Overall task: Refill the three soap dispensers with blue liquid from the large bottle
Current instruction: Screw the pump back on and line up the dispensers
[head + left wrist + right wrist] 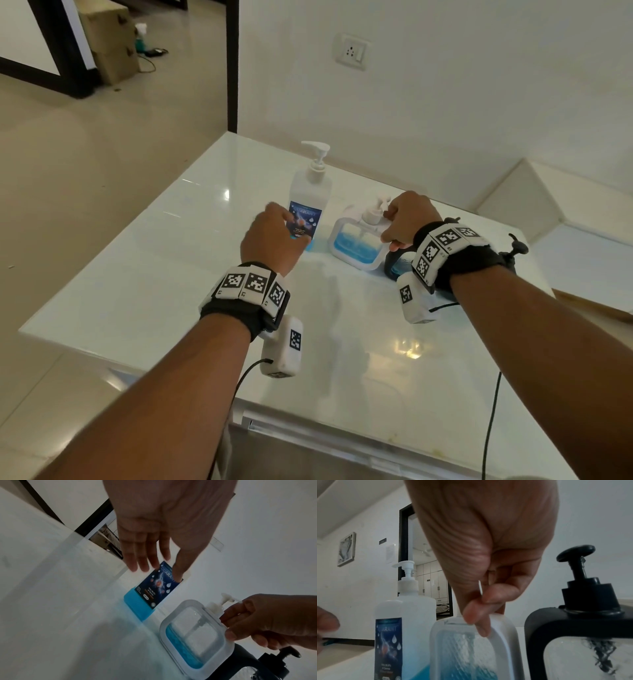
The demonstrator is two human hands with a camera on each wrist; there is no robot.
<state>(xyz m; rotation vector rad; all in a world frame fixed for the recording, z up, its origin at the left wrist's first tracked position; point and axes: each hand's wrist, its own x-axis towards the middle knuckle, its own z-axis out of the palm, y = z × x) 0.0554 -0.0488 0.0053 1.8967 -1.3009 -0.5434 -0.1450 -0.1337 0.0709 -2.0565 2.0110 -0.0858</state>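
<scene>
**Reaching for the bottle, steadying the white dispenser**

The right hand [481, 555] curls its fingertips [471, 615] round the pump collar of the white dispenser [356, 243], which stands part-filled with blue on the table [137, 274]; the left hand [154, 527], fingers straight and apart, hovers just before the large bottle [308, 202], apparently not yet gripping; a black dispenser [583, 628] stands just right; next, likely, unscrew the pump, then lift and pour.
</scene>
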